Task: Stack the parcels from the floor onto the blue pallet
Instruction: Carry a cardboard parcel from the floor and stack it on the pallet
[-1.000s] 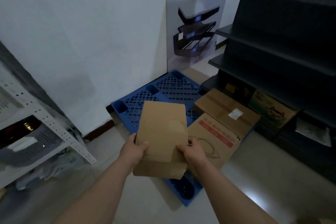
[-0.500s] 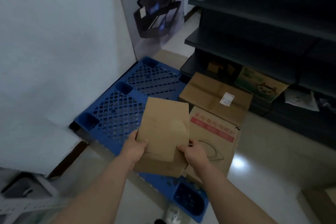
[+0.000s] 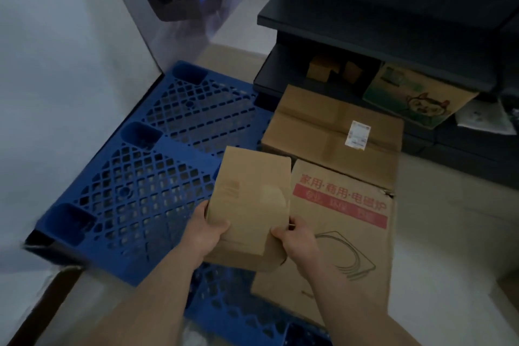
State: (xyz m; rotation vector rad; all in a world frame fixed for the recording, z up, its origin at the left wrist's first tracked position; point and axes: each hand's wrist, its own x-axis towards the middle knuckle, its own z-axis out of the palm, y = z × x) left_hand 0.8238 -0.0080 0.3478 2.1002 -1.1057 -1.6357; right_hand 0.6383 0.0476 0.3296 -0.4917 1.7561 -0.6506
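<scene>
I hold a small plain brown parcel (image 3: 250,199) in both hands above the blue pallet (image 3: 146,185). My left hand (image 3: 206,229) grips its near left corner, and my right hand (image 3: 297,237) grips its near right corner. The pallet is a latticed plastic one lying on the floor against the white wall. Two larger cardboard boxes lie flat on its right side: one with red print and a line drawing (image 3: 345,219) just right of my parcel, and behind it one with a small white label (image 3: 331,132). The pallet's left part is bare.
Dark shelving (image 3: 393,22) stands at the right and back; its lowest shelf holds a printed carton with a cartoon face (image 3: 415,95) and small brown boxes (image 3: 323,67). A white wall (image 3: 56,64) runs along the left. Pale floor (image 3: 455,233) lies to the right.
The view has tilted down and closed in on the pallet. The parcel in my two hands has come lower and nearer to the pallet, beside the red-printed box.
</scene>
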